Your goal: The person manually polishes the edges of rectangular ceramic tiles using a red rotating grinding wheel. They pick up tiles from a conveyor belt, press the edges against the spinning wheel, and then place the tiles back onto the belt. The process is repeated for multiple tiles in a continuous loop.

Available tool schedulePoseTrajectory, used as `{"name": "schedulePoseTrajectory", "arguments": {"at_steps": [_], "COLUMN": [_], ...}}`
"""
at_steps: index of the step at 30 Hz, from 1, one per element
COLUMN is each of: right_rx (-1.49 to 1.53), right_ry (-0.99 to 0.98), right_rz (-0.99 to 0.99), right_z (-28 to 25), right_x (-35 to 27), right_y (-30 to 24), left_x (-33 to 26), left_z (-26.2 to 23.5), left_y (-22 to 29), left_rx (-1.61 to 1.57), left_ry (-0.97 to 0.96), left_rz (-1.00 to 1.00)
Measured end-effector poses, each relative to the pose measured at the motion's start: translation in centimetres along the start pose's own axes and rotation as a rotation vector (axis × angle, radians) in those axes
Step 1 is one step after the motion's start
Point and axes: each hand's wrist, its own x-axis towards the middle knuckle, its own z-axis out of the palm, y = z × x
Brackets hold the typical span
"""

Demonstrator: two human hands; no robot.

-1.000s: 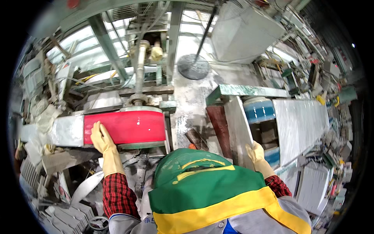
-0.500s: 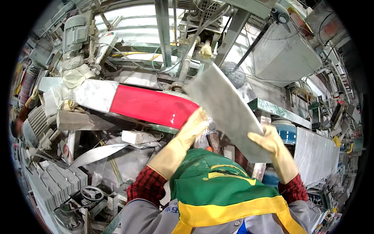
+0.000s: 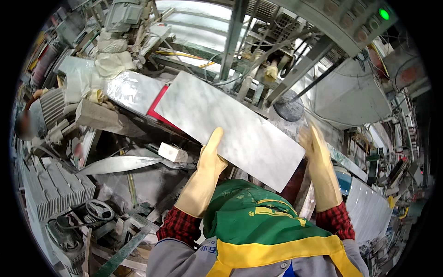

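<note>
A long white marble slab [image 3: 230, 129] with grey veining lies slantwise in front of me, over the red belt [image 3: 159, 104], of which only a strip shows at the slab's left end. My left hand [image 3: 208, 164], in a cream rubber glove, grips the slab's near edge with the thumb on top; its other fingers are mostly hidden underneath. Beside the slab's right end is my right hand [image 3: 319, 154], gloved the same way. Its fingers are stretched upward, a little blurred, and look apart from the stone.
Another pale slab [image 3: 134, 91] lies further left along the belt line. A control box [image 3: 355, 23] with a green light overhangs the far right. Stacked tiles [image 3: 57, 187] and a handwheel [image 3: 99, 210] stand at lower left. A small white block [image 3: 173, 152] sits near my left hand.
The slab has gone from tilted up on edge to lying flatter, its left end now covering most of the red belt. My right hand has let go of its edge. The view has shifted.
</note>
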Motion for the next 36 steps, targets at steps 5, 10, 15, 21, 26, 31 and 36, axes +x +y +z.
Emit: {"name": "schedulePoseTrajectory", "arguments": {"at_steps": [5, 10, 15, 21, 26, 31, 36], "right_rx": [0.458, 0.595, 0.37, 0.247, 0.118, -0.033, -0.115], "right_ry": [-0.019, -0.008, 0.154, 0.267, 0.31, 0.267, 0.285], "right_rz": [0.54, 0.517, 0.494, 0.503, 0.451, 0.275, 0.235], "right_z": [7.7, 10.8, 12.4, 16.0, 15.4, 14.9, 14.7], "right_x": [-5.6, -2.9, -1.4, -1.0, 1.0, 1.9, 3.6], "right_y": [2.8, 4.6, 5.8, 4.6, 8.5, 12.5, 14.1], "left_x": [0.3, 3.0, 3.7, 3.8, -0.5, -1.5, -1.6], "left_z": [-1.1, -5.0, -4.9, -5.7, -6.1, -6.7, -5.3], "left_y": [2.0, 3.6, 5.2, 6.5, 6.8, 9.2, 9.8], "left_rx": [-0.009, -0.16, -0.128, -0.229, 0.292, 0.673, 0.813], "left_ry": [0.155, 0.23, 0.298, 0.229, 0.003, -0.065, -0.143], "left_rz": [0.056, 0.019, -0.01, -0.093, -0.466, -0.565, -0.623]}}
